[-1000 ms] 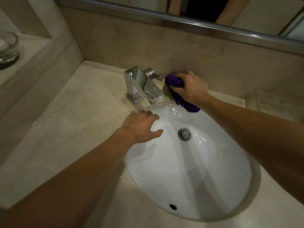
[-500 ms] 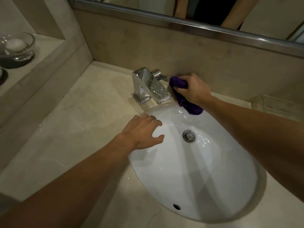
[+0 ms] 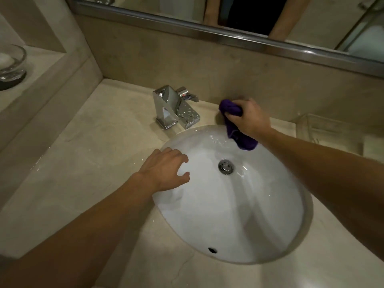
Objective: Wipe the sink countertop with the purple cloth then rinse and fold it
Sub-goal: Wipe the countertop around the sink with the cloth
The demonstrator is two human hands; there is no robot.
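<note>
Beige stone wall (image 3: 187, 59) beneath metal-framed mirror (image 3: 228, 36).

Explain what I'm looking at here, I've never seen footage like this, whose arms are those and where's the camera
No machine here: the arms belong to a person wearing a wide-angle camera on their head, looking down at a bathroom sink. The right hand grips a bunched purple cloth on the countertop behind the basin, by the back wall; part of the cloth hangs over the basin's rim. The left hand rests, fingers spread, on the basin's left edge and holds nothing. A chrome tap, spotted with droplets, stands left of the cloth. A glass bowl sits on a ledge at far left. The mirror above reflects the person's arms.
</note>
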